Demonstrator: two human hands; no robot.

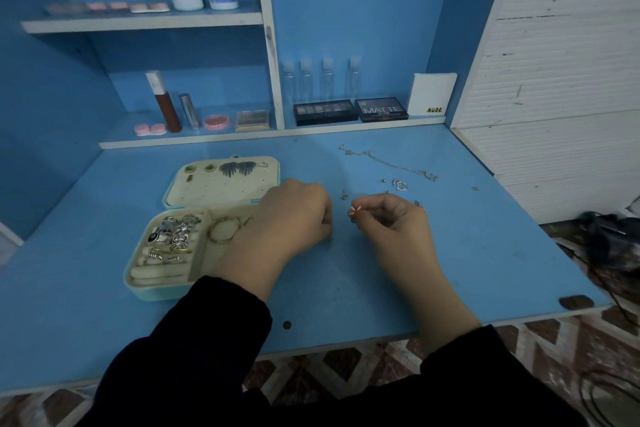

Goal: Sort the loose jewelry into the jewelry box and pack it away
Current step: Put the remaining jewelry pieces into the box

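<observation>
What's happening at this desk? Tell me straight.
A person is sorting jewelry at a blue desk. The right hand pinches a small earring; the left hand is curled by the open jewelry box, what it holds hidden. Rings sit in the box, earrings in its lid. A chain and small pieces lie loose.

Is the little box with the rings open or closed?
Open. The small teal jewelry box has its lid laid back on the blue desk, earrings pinned inside; silver rings sit uncovered below.
</observation>
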